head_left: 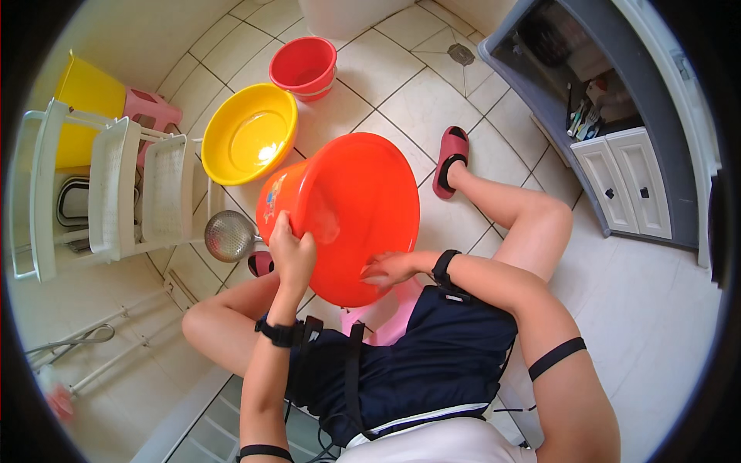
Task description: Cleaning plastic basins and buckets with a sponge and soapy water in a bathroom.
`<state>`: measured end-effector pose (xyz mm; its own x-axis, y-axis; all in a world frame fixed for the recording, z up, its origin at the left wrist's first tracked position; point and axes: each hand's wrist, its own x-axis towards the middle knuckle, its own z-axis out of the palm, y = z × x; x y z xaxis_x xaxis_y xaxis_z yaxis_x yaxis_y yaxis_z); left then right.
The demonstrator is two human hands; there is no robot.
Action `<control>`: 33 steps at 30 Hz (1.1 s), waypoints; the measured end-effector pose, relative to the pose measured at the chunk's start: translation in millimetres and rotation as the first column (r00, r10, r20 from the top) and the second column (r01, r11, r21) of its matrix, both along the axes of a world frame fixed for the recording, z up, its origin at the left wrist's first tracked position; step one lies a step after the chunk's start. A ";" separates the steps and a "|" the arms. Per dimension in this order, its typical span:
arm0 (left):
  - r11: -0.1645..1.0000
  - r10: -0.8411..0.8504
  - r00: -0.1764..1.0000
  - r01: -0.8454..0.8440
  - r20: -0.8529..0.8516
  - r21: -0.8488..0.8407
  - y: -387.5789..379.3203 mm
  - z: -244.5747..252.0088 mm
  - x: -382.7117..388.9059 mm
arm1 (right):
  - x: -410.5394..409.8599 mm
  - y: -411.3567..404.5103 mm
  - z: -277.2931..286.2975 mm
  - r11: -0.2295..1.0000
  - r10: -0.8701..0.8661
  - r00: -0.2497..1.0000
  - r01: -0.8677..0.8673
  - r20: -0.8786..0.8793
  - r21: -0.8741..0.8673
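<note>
A red-orange plastic basin (370, 191) is tilted on its side before me, its inside facing right. My left hand (293, 252) grips the basin's rim on the near left, thumb over the lip. A printed sticker shows on the outer wall above that hand. Inside the basin, my right hand (393, 269) lies close to the lower inner wall with fingers spread and slightly blurred; whether it touches the wall I cannot tell. Nothing shows in that hand. Part of a pink plastic stool (396, 315) appears between my legs, under the basin.
A yellow basin (252, 133) and a red bucket (304, 66) stand on the tiled floor beyond. Left are a metal skimmer (228, 236), a white shelf rack (168, 188) and a yellow bin (90, 110). A grey cabinet (689, 191) holding toothbrushes stands right. A floor drain (461, 54) lies farther off.
</note>
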<state>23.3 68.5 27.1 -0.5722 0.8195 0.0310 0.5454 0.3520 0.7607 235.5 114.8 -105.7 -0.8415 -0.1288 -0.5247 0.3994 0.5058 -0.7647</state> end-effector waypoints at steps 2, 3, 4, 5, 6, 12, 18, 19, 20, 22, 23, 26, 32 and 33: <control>0.985 -0.094 0.995 0.099 -0.044 0.144 -5.5 5.7 -7.2 | 0.2 3.5 -14.4 0.995 -0.012 0.998 0.006 -0.062 -0.096; 0.987 -0.084 0.995 0.091 -0.055 0.131 -11.1 16.8 -12.9 | -13.7 11.0 -0.3 0.990 0.045 0.996 -0.055 -0.082 -0.126; 0.985 -0.102 0.994 0.097 0.031 0.145 -10.1 32.2 -13.3 | -20.2 17.2 9.2 0.983 0.091 0.992 -0.104 -0.091 -0.150; 0.982 -0.119 0.986 0.100 0.116 0.160 -9.9 46.2 -14.3 | -29.6 15.4 10.4 0.982 0.091 0.992 -0.104 -0.093 -0.155; 0.985 -0.141 0.986 0.131 0.087 0.113 -9.6 57.4 -17.7 | -41.7 15.7 13.3 0.981 0.192 0.977 -0.190 -0.090 0.028; 0.991 -0.126 0.963 0.133 0.240 -0.013 -5.0 146.6 -14.2 | -89.9 13.8 -27.9 0.780 0.146 0.925 0.110 -0.350 0.615; 0.937 -0.326 0.917 0.346 -0.229 0.049 2.1 155.3 -20.8 | -117.6 67.4 -23.3 0.812 0.028 0.874 0.264 -0.486 0.521; 0.939 -0.338 0.925 0.344 -0.171 0.007 4.3 155.6 -19.2 | -115.9 85.0 -25.2 0.862 -0.224 0.798 0.430 -0.560 0.269; 0.936 -0.344 0.924 0.352 -0.167 0.016 7.5 157.3 -16.8 | -113.3 99.5 -27.4 0.823 -0.473 0.679 0.569 -0.561 -0.005; 0.914 -0.353 0.935 0.348 0.013 -0.207 11.6 158.4 -16.5 | -115.8 108.1 -28.5 0.508 -0.861 0.374 0.682 -0.345 -0.526; 0.922 -0.328 0.945 0.322 0.009 -0.217 4.4 158.1 -21.7 | -116.0 103.9 45.7 0.549 -0.833 0.487 0.658 -0.264 -0.515; 0.916 -0.371 0.928 0.361 -0.028 -0.174 5.5 153.4 -15.6 | -86.0 114.9 223.3 0.699 -0.696 0.704 0.618 -0.144 -0.358; 0.921 -0.369 0.906 0.387 -0.207 0.048 22.0 159.9 -14.8 | -30.4 129.4 68.8 0.466 0.077 0.690 0.613 -0.720 0.638; 0.935 -0.331 0.926 0.347 -0.180 0.070 19.5 162.8 -13.6 | -23.8 118.2 46.5 0.424 0.131 0.679 0.621 -0.723 0.660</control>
